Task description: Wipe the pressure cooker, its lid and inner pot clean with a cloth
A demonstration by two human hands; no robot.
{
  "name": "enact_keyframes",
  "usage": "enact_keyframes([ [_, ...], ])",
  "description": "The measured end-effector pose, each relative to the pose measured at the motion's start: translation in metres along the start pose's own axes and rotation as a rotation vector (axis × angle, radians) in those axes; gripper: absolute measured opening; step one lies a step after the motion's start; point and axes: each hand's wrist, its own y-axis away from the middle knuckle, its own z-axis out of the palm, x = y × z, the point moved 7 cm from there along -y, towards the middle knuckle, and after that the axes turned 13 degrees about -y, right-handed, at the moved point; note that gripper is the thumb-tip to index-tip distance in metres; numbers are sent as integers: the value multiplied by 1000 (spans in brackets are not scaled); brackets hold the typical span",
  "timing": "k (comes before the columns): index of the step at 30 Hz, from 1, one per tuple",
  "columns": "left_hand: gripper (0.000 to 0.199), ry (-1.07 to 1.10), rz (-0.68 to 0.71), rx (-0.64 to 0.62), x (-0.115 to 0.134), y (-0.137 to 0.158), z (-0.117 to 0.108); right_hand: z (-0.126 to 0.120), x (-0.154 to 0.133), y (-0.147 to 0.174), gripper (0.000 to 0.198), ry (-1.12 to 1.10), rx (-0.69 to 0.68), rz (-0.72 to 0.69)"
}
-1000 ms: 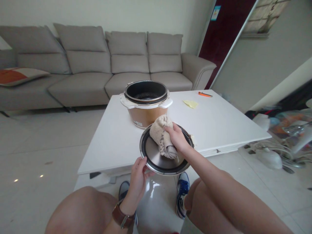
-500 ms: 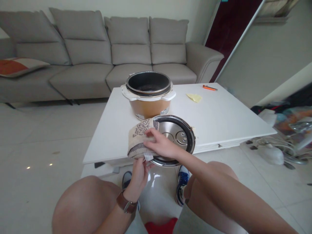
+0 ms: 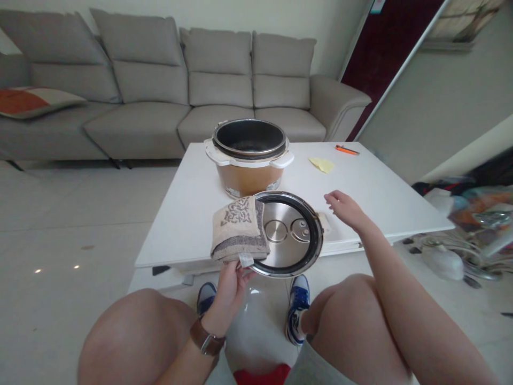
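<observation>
My left hand (image 3: 234, 283) grips the near edge of a round steel cooker lid (image 3: 276, 231), tilted so that its underside with a black rubber seal faces up. A folded beige and grey cloth (image 3: 239, 227) with a dark pattern lies over the lid's left part, its white tag hanging by my left fingers. My right hand (image 3: 347, 208) is off to the right of the lid, fingers loosely bent and nothing visible in them. Behind the lid, an electric cooker (image 3: 250, 179) with a gold body, white handles and a dark inner pot stands uncovered on the table.
The cooker stands on a low white table (image 3: 168, 224). Farther right lie a yellow cloth or paper piece (image 3: 321, 164) and an orange cutter (image 3: 347, 150). A grey sofa (image 3: 220, 80) lies behind; bags and clutter (image 3: 473, 235) are on the floor at right.
My right hand has let go of the cloth and moved right, away from the lid. The cloth now lies flatter on the lid. My left hand keeps its hold.
</observation>
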Motion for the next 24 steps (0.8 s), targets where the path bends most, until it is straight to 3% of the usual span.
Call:
enact_keyframes([
  [2, 13, 9, -13, 25, 0, 0, -1, 11, 24, 0, 37, -63, -175, 164],
  [4, 10, 18, -28, 48, 0, 0, -2, 24, 32, 8, 44, -160, -296, 204],
  [8, 6, 28, -52, 55, 4, 1, -1, 32, 41, 21, 50, -310, -324, 289],
  [13, 7, 38, -62, 37, 6, 2, -1, 45, 42, 35, 51, -526, -516, 395],
  [21, 7, 96, -67, 2, 6, 8, 2, 61, 34, 36, 42, -608, -369, 315],
  [24, 7, 133, -89, -24, 2, 13, -7, 61, 37, 32, 41, -593, -361, 288],
])
